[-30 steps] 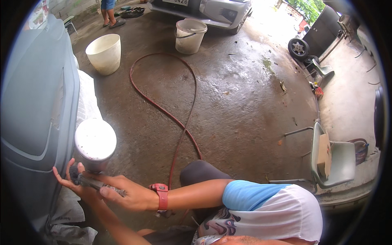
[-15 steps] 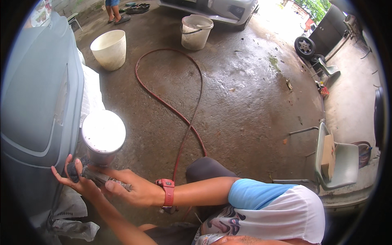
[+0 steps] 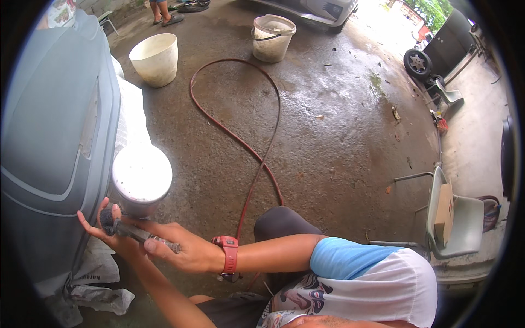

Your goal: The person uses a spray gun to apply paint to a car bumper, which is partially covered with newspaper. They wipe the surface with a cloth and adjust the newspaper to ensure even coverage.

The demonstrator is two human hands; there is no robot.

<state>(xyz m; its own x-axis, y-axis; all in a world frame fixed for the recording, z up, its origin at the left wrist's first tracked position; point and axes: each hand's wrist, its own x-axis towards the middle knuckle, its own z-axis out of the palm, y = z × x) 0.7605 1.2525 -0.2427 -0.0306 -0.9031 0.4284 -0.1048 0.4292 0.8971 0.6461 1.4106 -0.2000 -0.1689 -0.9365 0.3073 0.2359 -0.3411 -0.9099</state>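
My right hand is wrapped round the grey handle of a hand-held tool with a dark, rounded head. The tool's exact kind is unclear. My left hand lies under and around that head, touching it, with its fingers spread. Close to its left is the curved edge of a grey vehicle body panel. Just beyond my hands stands a round container with a bright white top. A red hose loops over the floor and runs back behind my right wrist; its end is hidden.
A cream bucket and a handled pail stand farther off, near a parked car. At right is a chair holding a cardboard piece, with a wheel beyond. Crumpled sheeting lies at lower left. A person's legs show far off.
The whole view has shifted slightly, so the scene sits a little more to the right and higher. Both hands keep nearly the same grip and place at the tool.
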